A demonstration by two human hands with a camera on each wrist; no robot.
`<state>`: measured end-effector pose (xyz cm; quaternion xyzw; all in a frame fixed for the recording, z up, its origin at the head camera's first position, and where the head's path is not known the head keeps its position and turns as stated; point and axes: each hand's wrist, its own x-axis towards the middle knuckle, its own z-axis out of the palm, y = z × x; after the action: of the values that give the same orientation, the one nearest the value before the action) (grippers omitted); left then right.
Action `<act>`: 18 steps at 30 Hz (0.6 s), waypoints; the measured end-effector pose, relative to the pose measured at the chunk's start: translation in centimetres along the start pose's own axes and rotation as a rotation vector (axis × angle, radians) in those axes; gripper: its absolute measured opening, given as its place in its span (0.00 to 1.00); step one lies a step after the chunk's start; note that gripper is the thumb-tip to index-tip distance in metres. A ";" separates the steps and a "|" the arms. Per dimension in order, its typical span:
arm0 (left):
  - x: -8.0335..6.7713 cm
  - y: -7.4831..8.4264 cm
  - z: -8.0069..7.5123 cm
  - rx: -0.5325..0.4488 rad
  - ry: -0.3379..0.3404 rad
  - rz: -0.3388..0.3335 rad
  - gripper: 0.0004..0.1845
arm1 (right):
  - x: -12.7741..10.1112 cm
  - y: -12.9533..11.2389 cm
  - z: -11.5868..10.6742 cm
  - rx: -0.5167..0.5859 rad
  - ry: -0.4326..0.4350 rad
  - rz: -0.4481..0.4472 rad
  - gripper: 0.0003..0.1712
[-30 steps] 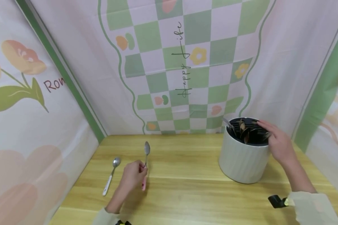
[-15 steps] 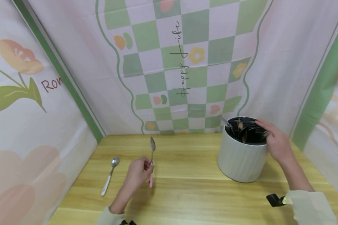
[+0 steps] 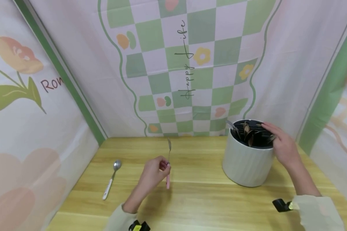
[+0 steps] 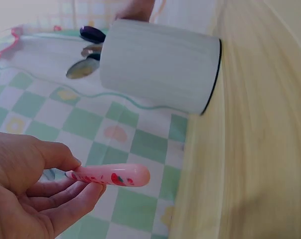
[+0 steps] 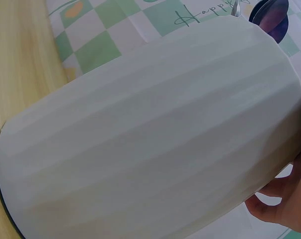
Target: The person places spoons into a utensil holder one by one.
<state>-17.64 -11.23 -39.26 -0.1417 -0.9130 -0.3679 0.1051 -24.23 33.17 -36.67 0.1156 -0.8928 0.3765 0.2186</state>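
Note:
My left hand [image 3: 154, 171] pinches a spoon with a pink handle [image 3: 168, 183] between thumb and fingers, above the wooden table. Its metal bowl points away toward the back and shows nearly edge-on. In the left wrist view, the pink handle's rounded end [image 4: 133, 176], printed with red strawberries, sticks out past the fingertips. My right hand [image 3: 286, 149] holds a white ribbed utensil holder [image 3: 247, 168] at its right side, fingers reaching over the rim. Several spoons and other utensils [image 3: 248, 131] stand in its black slotted insert. Part of the right hand is behind the holder in the right wrist view.
A second spoon with a white handle [image 3: 108, 189] lies on the left of the wooden table [image 3: 202, 205]. Behind the table hangs a green-and-white checked cloth [image 3: 202, 80]. Another patterned cloth [image 3: 20, 128] borders the left side.
My left hand has carried the pink-handled spoon to the right, toward the holder, and the spoon has turned edge-on. The right hand stays at the holder. The white-handled spoon lies where it was.

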 end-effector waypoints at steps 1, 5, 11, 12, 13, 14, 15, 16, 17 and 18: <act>0.1 0.2 0.1 -0.004 -0.005 0.009 0.06 | 0.0 0.0 0.0 -0.001 0.000 0.001 0.33; 0.7 1.3 0.5 -0.025 -0.012 0.045 0.06 | 0.0 -0.1 0.1 -0.007 0.003 -0.004 0.33; 1.7 3.1 1.7 -0.070 -0.012 0.082 0.04 | -0.2 0.1 0.1 -0.025 0.018 -0.008 0.33; 1.9 3.3 1.9 -0.078 -0.013 0.087 0.04 | -0.2 0.1 0.1 -0.028 0.021 -0.007 0.33; 2.1 3.6 2.1 -0.086 -0.013 0.092 0.05 | -0.2 0.1 0.0 -0.030 0.023 -0.007 0.33; 2.3 3.9 2.3 -0.091 -0.012 0.098 0.05 | -0.2 0.1 0.0 -0.028 0.024 -0.008 0.33; 2.5 4.2 2.5 -0.096 -0.010 0.104 0.05 | -0.2 0.0 0.0 -0.025 0.022 -0.007 0.33; 2.7 4.4 2.6 -0.105 -0.009 0.109 0.05 | -0.1 0.0 0.0 -0.022 0.023 -0.010 0.33; 2.8 4.7 2.8 -0.109 -0.007 0.116 0.05 | -0.1 -0.1 0.0 -0.021 0.025 -0.012 0.33; 3.0 5.0 2.9 -0.117 -0.007 0.121 0.05 | -0.1 -0.1 0.0 -0.021 0.026 -0.015 0.33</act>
<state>-18.98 -5.19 -37.19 -0.2040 -0.8800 -0.4130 0.1156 -24.10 33.08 -36.69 0.1152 -0.8928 0.3671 0.2341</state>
